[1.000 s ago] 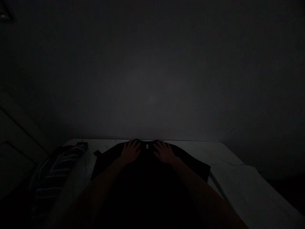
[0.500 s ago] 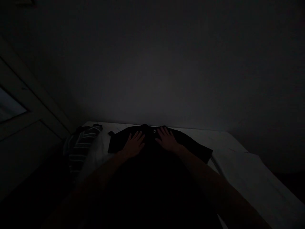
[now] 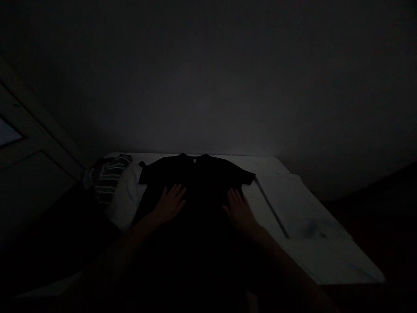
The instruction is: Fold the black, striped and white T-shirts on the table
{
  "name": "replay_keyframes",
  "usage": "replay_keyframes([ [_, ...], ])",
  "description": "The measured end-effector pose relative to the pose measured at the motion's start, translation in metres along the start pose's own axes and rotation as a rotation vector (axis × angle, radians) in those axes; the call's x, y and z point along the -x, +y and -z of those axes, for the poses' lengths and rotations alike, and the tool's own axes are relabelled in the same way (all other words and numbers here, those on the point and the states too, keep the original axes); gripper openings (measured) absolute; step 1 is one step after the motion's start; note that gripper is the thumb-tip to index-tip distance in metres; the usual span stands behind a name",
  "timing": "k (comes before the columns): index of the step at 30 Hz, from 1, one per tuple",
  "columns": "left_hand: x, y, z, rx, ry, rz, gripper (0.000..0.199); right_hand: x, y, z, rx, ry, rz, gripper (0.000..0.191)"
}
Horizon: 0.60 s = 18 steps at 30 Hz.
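On the bench (image 3: 263, 163): a black shirt (image 3: 202, 182) lies spread out, collar (image 3: 183, 155) at the far edge, body running toward the near edge; the hem is lost in the dark.
Left hand (image 3: 171, 203): palm down on the shirt's chest, fingers fanned, pinching nothing.
Right hand (image 3: 239, 208): likewise flat, near the shirt's right side, fingers slightly apart.
Sleeves: both lie out to the sides; a small dark tip pokes past the left sleeve (image 3: 145, 174), too dim to identify.
Far left corner: a striped cloth (image 3: 110, 176), apart from the shirt.
Right side: a pale sheet (image 3: 286, 191) with a dark edge, just beside the right sleeve (image 3: 246, 175).
Smoothing: seems the step in hand; light, even palms worked outward from the middle should avoid dragging the collar askew.
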<state>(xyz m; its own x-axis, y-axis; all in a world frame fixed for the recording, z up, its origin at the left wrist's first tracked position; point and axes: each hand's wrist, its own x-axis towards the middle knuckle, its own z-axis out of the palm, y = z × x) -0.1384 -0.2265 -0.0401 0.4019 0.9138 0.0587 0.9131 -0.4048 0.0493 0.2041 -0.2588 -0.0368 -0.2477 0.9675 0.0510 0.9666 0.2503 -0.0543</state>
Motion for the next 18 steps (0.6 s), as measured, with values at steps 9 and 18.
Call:
replay_keyframes([
  [9, 0.116, -0.005, 0.0, -0.076, 0.018, 0.204, 0.055, 0.084, 0.007, -0.026, 0.063, 0.122, -0.075, 0.07],
  [18, 0.225, 0.01, -0.027, -0.125, 0.176, 0.361, 0.056, 0.179, 0.056, -0.07, 0.028, 0.358, 0.274, 0.087],
])
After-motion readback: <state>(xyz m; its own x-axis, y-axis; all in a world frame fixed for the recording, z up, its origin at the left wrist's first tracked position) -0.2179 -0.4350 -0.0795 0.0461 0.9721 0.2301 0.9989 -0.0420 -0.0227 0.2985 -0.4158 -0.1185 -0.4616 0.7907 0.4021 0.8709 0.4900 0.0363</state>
